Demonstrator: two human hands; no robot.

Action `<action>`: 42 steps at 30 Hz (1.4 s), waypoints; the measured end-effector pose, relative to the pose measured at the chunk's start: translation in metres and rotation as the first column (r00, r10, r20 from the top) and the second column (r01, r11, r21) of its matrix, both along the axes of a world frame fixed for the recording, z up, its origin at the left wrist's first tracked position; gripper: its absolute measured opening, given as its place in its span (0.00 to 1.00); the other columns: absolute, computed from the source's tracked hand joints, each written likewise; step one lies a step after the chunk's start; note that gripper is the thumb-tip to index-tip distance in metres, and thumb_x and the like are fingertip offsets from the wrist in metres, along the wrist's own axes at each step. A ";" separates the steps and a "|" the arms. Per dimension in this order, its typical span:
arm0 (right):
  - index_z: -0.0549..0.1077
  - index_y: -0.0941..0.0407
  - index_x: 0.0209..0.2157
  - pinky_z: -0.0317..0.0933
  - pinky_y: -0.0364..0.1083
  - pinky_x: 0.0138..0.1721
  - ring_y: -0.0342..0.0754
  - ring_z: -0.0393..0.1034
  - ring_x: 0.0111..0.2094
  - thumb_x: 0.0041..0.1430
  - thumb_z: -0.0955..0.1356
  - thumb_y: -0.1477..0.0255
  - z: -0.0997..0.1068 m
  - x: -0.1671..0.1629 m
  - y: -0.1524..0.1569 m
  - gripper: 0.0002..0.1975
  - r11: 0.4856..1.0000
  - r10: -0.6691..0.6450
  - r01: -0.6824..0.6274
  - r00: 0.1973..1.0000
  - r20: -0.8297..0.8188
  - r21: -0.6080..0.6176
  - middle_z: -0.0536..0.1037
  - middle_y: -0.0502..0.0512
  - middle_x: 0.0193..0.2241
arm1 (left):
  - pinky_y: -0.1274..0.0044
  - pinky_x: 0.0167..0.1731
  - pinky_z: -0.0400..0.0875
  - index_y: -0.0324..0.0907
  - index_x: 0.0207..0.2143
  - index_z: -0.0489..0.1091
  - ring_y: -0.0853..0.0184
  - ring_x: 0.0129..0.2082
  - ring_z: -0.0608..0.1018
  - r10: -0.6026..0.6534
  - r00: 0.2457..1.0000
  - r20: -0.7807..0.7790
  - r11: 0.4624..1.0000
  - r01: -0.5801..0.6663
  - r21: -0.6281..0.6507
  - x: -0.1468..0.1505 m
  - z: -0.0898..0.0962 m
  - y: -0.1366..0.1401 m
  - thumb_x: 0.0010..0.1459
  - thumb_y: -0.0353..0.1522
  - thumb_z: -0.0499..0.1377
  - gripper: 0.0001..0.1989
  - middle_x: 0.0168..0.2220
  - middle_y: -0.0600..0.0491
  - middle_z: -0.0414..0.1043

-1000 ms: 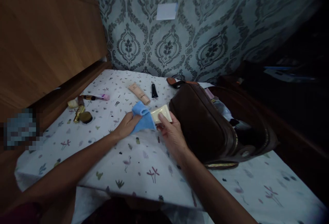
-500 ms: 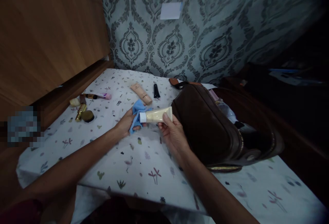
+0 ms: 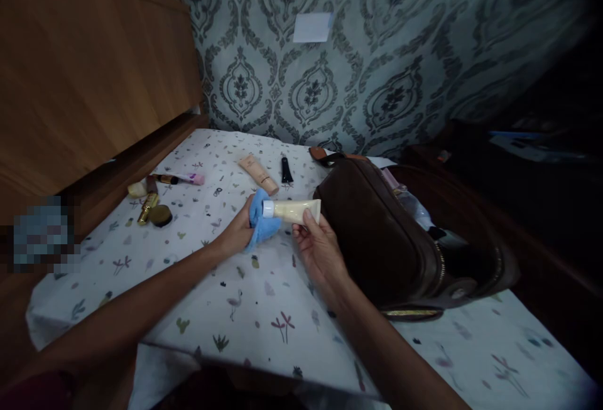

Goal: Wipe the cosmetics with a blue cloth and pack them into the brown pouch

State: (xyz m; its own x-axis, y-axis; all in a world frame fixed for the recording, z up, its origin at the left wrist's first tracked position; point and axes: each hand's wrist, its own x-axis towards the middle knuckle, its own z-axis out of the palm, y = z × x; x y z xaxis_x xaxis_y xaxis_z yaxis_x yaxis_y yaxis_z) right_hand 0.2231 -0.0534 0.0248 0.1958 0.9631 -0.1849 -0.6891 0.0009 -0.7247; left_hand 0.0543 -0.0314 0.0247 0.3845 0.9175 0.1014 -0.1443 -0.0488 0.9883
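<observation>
My right hand pinches the flat end of a pale yellow cream tube, held level above the table with its white cap to the left. A blue cloth is in my left hand, bunched around the cap end of the tube; some of those fingers are hidden behind it. Just beyond the cloth lies a beige tube. A small black tube lies to its right.
A brown leather bag, its zip open with items inside, stands right of my hands. At the left lie a round compact, a gold lipstick and a pink tube. A wooden cabinet borders the patterned tablecloth.
The cloth has shifted around the cap, with its lower part now folded forward under the tube. The cream tube and both hands have moved slightly to the right.
</observation>
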 end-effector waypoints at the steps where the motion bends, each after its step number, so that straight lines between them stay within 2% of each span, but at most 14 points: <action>1: 0.78 0.55 0.32 0.68 0.33 0.24 0.35 0.69 0.23 0.38 0.82 0.67 0.001 0.000 0.000 0.19 1.000 0.002 -0.002 1.000 0.024 0.016 0.79 0.45 0.27 | 0.82 0.22 0.64 0.45 0.54 0.59 0.73 0.25 0.73 0.014 1.000 -0.010 1.000 -0.014 0.019 0.001 0.001 -0.001 0.49 0.38 0.71 0.34 0.30 0.59 0.70; 4: 0.77 0.55 0.32 0.67 0.34 0.25 0.35 0.68 0.22 0.38 0.82 0.65 0.003 0.000 -0.002 0.19 0.997 -0.004 -0.003 0.995 0.100 0.072 0.77 0.44 0.26 | 0.81 0.21 0.64 0.43 0.45 0.60 0.73 0.22 0.71 0.006 1.000 -0.016 0.999 -0.005 0.043 0.002 0.005 -0.005 0.52 0.44 0.68 0.25 0.27 0.60 0.68; 6: 0.77 0.55 0.31 0.67 0.35 0.25 0.35 0.66 0.22 0.38 0.81 0.63 0.004 -0.001 -0.003 0.19 0.995 -0.013 -0.001 0.990 0.137 0.100 0.76 0.44 0.26 | 0.81 0.19 0.61 0.44 0.41 0.59 0.73 0.20 0.70 0.001 1.000 -0.011 0.999 0.000 0.039 0.003 0.005 -0.007 0.55 0.47 0.65 0.23 0.24 0.60 0.68; 13: 0.76 0.55 0.32 0.66 0.36 0.25 0.36 0.66 0.22 0.39 0.81 0.63 0.000 -0.003 -0.003 0.19 0.997 0.006 -0.018 0.990 0.144 0.080 0.76 0.44 0.27 | 0.82 0.12 0.51 0.45 0.37 0.58 0.74 0.12 0.65 0.061 0.998 -0.020 0.998 -0.061 -0.017 0.002 -0.001 -0.002 0.60 0.55 0.54 0.23 0.17 0.61 0.65; 18: 0.76 0.54 0.34 0.67 0.36 0.26 0.36 0.69 0.24 0.38 0.81 0.68 -0.001 -0.007 -0.005 0.20 0.995 0.044 -0.054 0.993 0.112 0.087 0.78 0.44 0.28 | 0.80 0.10 0.48 0.44 0.37 0.60 0.71 0.10 0.65 0.099 0.994 0.039 0.976 -0.090 -0.198 0.005 -0.002 0.003 0.56 0.60 0.53 0.29 0.15 0.58 0.66; 20: 0.76 0.54 0.34 0.68 0.37 0.27 0.37 0.70 0.24 0.36 0.82 0.70 -0.001 -0.009 -0.006 0.21 0.993 0.081 -0.088 0.993 0.091 0.075 0.79 0.45 0.29 | 0.80 0.10 0.49 0.43 0.36 0.61 0.71 0.10 0.66 0.106 0.992 0.061 0.964 -0.088 -0.252 0.007 -0.002 0.003 0.56 0.59 0.54 0.28 0.16 0.57 0.67; 25: 0.76 0.56 0.30 0.70 0.36 0.27 0.39 0.72 0.25 0.35 0.82 0.73 0.000 -0.009 -0.007 0.19 0.986 0.166 -0.166 0.986 0.006 -0.003 0.79 0.47 0.26 | 0.80 0.10 0.53 0.42 0.37 0.65 0.71 0.11 0.65 0.101 0.986 0.133 0.961 -0.063 -0.268 0.009 -0.001 0.000 0.55 0.57 0.58 0.27 0.16 0.57 0.67; 30: 0.77 0.57 0.30 0.68 0.36 0.24 0.39 0.71 0.25 0.39 0.81 0.74 -0.002 -0.004 -0.004 0.16 0.970 0.237 -0.241 0.968 -0.077 -0.039 0.78 0.48 0.25 | 0.83 0.10 0.55 0.42 0.38 0.64 0.70 0.12 0.69 0.059 0.987 0.149 0.958 -0.014 -0.287 0.009 0.006 -0.004 0.45 0.54 0.67 0.29 0.17 0.58 0.69; 36: 0.76 0.56 0.31 0.68 0.41 0.27 0.43 0.73 0.29 0.36 0.82 0.66 -0.002 -0.007 -0.005 0.21 0.968 0.248 -0.248 0.969 0.009 0.045 0.80 0.48 0.28 | 0.84 0.12 0.54 0.41 0.41 0.63 0.70 0.18 0.73 -0.078 0.993 0.087 0.965 0.097 -0.242 0.006 0.005 -0.006 0.45 0.45 0.69 0.27 0.22 0.56 0.73; 39: 0.74 0.54 0.32 0.70 0.43 0.32 0.45 0.75 0.32 0.38 0.81 0.63 0.000 -0.007 -0.007 0.20 0.972 0.221 -0.226 0.972 0.074 0.065 0.81 0.47 0.31 | 0.83 0.16 0.56 0.42 0.39 0.66 0.73 0.19 0.70 -0.061 0.996 0.063 0.977 0.073 -0.199 0.004 0.000 -0.005 0.45 0.39 0.70 0.23 0.23 0.58 0.71; 42: 0.73 0.53 0.33 0.70 0.45 0.36 0.46 0.76 0.35 0.42 0.80 0.62 0.002 -0.006 -0.008 0.19 0.973 0.209 -0.218 0.972 0.102 0.076 0.81 0.47 0.33 | 0.82 0.21 0.59 0.41 0.36 0.68 0.74 0.22 0.68 0.002 0.999 0.048 0.992 0.004 -0.124 0.004 -0.004 -0.002 0.47 0.38 0.69 0.17 0.24 0.59 0.67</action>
